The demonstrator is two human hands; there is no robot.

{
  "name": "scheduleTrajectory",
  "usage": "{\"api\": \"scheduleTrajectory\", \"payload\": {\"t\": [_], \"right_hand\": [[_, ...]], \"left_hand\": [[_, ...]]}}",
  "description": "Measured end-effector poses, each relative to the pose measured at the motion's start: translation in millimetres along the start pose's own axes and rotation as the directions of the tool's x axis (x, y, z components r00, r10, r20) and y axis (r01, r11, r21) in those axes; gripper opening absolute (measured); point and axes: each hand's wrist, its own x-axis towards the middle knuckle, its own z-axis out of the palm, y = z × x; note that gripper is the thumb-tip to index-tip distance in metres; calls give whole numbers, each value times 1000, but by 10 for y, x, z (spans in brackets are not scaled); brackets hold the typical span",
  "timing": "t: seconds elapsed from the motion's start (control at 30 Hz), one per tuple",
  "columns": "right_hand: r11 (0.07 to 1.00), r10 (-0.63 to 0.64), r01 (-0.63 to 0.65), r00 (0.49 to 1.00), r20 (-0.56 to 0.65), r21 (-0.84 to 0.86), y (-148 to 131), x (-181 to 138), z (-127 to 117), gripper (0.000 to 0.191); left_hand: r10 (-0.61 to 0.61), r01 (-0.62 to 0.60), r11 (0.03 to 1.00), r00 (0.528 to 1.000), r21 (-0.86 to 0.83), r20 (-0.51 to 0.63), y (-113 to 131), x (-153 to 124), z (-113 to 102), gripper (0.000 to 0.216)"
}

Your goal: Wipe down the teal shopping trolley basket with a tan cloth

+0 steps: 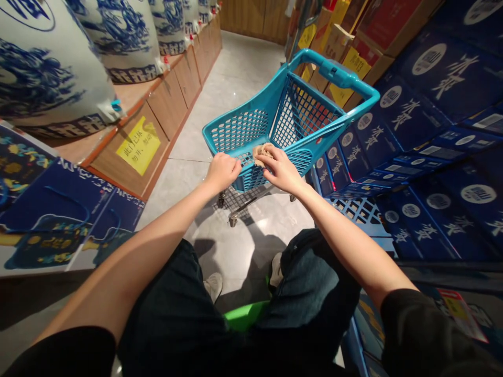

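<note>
A teal plastic shopping cart (pixel 239 128) with a mesh basket stands on its wheels in front of me, its handle on the far side. My left hand (pixel 223 170) is closed round the near rim of the basket. My right hand (pixel 280 168) presses a small beige cloth (pixel 261 152) against the same rim, fingers curled over it. I am seated low on a green stool (pixel 245 315), with my knees below the cart.
Large blue-and-white ceramic jars (pixel 47 78) stand on a wooden counter (pixel 165 102) at left, with a yellow note (pixel 138 144). Dark blue boxes (pixel 428 152) are stacked at right, blue gift bags (pixel 58 225) at near left. A grey tiled aisle (pixel 236 73) runs ahead.
</note>
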Motion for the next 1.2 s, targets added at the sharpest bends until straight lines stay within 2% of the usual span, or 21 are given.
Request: {"api": "scheduleTrajectory", "payload": {"t": [0.17, 0.3, 0.57, 0.73, 0.87, 1.0, 1.2], "right_hand": [[999, -19, 19, 1000, 1, 45, 267, 151, 19, 53], [997, 52, -49, 998, -38, 63, 398, 299, 100, 50], [992, 124, -119, 985, -117, 51, 359, 425, 250, 29], [988, 150, -144, 981, -124, 54, 332, 592, 270, 20], [988, 155, -152, 980, -124, 34, 269, 684, 313, 21], [979, 205, -200, 968, -146, 46, 261, 746, 412, 23], [991, 130, -125, 987, -93, 55, 286, 785, 501, 38]], "left_hand": [[-11, 11, 1000, 1000, -17, -10, -54, 172, 96, 54], [-53, 52, 998, 998, -27, -18, -62, 343, 180, 57], [-119, 118, 991, 993, -61, -16, 107, 417, 223, 59], [-162, 158, 984, 985, -78, -57, 88, 395, 237, 56], [-139, 134, 990, 985, -51, -101, -15, 402, 227, 58], [-121, 119, 992, 992, -39, -34, -128, 418, 183, 63], [-231, 231, 973, 971, -12, -56, -236, 468, 165, 61]]}}
